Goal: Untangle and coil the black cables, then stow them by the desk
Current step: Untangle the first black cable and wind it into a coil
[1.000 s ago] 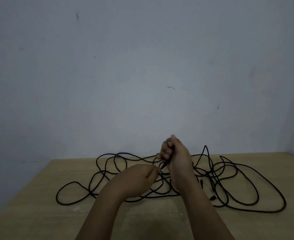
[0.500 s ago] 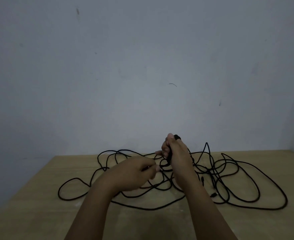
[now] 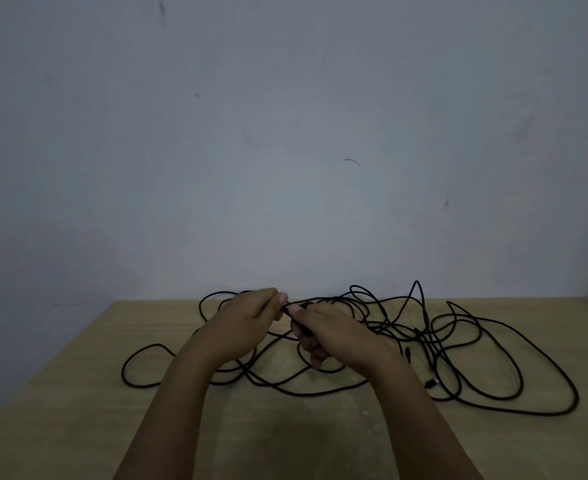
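Note:
A tangle of thin black cables (image 3: 476,344) sprawls in loose loops across the back half of the wooden desk (image 3: 77,393). Both hands meet above the middle of the tangle. My left hand (image 3: 247,323) pinches a strand between thumb and fingertip. My right hand (image 3: 323,330) grips a bundled stretch of the same cable in curled fingers, with the strand running down through its palm. Small plug ends (image 3: 430,383) lie among the loops on the right.
A plain grey-blue wall (image 3: 285,150) rises directly behind the desk's far edge. The desk's left edge slants toward me. Bare wood lies between my forearms and the near edge.
My right hand has dropped from its raised position down level with the left. My left hand has risen and both now meet fingertip to fingertip on the cable. The loops shifted slightly.

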